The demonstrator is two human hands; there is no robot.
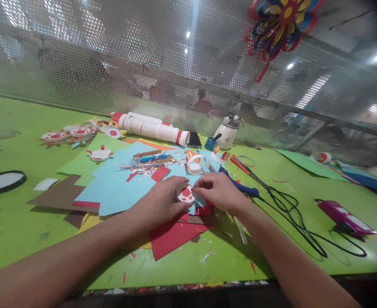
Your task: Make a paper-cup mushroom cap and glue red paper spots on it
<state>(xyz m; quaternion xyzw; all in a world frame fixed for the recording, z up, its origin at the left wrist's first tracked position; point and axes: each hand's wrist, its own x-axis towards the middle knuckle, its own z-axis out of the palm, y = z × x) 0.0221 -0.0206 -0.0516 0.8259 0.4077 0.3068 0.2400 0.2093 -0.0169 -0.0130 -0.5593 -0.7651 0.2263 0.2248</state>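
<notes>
My left hand (159, 197) is curled round a small round white paper piece (186, 194) with red patches on its face, like a cup bottom. My right hand (222, 190) is closed in a pinch at that piece's right edge; whatever lies between the fingertips is too small to make out. Both hands are over light blue foam or paper sheets (111, 194), with red sheets (172, 237) below. Just beyond the fingers lie a white paper ring (194, 166), a red scrap (160, 173) and a blue pen (152, 158).
Behind lies a long stack of white paper cups (149, 128), near a bottle (228, 130). Red-patched round paper crafts (81, 132) sit at the back left. On the right are a blue-handled tool (242, 188), black cable (287, 214) and purple power strip (345, 218).
</notes>
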